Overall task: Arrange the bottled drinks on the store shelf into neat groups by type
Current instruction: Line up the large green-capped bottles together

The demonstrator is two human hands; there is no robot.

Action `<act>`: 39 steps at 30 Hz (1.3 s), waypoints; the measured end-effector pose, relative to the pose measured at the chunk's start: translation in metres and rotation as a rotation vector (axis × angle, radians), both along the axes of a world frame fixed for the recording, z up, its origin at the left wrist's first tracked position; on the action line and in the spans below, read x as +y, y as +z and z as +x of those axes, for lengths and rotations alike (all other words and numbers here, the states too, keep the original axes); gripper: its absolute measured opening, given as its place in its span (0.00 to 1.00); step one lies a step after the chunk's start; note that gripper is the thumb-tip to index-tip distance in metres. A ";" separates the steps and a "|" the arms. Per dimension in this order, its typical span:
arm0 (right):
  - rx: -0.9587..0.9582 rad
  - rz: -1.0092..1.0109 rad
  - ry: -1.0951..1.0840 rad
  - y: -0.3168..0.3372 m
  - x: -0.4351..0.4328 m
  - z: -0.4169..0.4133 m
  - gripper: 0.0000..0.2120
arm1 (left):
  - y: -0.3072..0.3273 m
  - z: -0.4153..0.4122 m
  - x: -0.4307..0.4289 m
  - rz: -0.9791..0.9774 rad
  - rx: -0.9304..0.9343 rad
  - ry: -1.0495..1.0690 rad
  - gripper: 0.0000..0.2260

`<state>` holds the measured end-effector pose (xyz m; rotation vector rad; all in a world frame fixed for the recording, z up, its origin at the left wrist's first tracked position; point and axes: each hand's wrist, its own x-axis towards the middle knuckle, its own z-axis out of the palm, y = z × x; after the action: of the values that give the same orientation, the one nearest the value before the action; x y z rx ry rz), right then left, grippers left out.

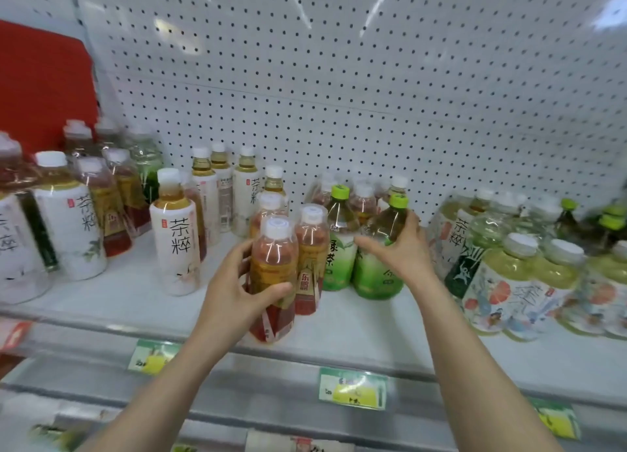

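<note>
My left hand (237, 292) grips a red-labelled tea bottle (273, 258) with a white cap, standing near the front edge of the white shelf (356, 329). A matching red-labelled bottle (310, 248) stands just behind it. My right hand (400, 248) is wrapped around the upper part of a green-capped green tea bottle (376, 272). Another green-capped bottle (339, 244) stands to its left, touching it. Behind these, several more bottles are partly hidden.
White-labelled tea bottles (176, 234) and mixed bottles (112, 207) fill the shelf's left side. Pale yellow bottles with flowery labels (522, 282) crowd the right. A white pegboard (339, 78) backs the shelf. Price tags (353, 387) hang on the front rail.
</note>
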<state>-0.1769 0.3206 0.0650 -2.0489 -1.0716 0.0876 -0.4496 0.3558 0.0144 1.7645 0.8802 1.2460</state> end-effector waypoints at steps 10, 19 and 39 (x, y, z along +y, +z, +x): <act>-0.092 0.017 0.050 -0.014 -0.016 0.005 0.51 | 0.002 0.011 0.001 0.064 0.056 0.101 0.33; -0.103 0.133 0.172 0.014 -0.062 -0.014 0.50 | 0.013 0.033 -0.046 0.536 0.175 0.414 0.33; 0.032 0.026 0.532 0.017 0.009 -0.011 0.30 | 0.024 0.050 -0.082 -0.145 -0.127 0.031 0.32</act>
<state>-0.1876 0.3298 0.0819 -1.6854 -1.5622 0.3712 -0.3991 0.2741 0.0379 1.5462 0.9033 1.2666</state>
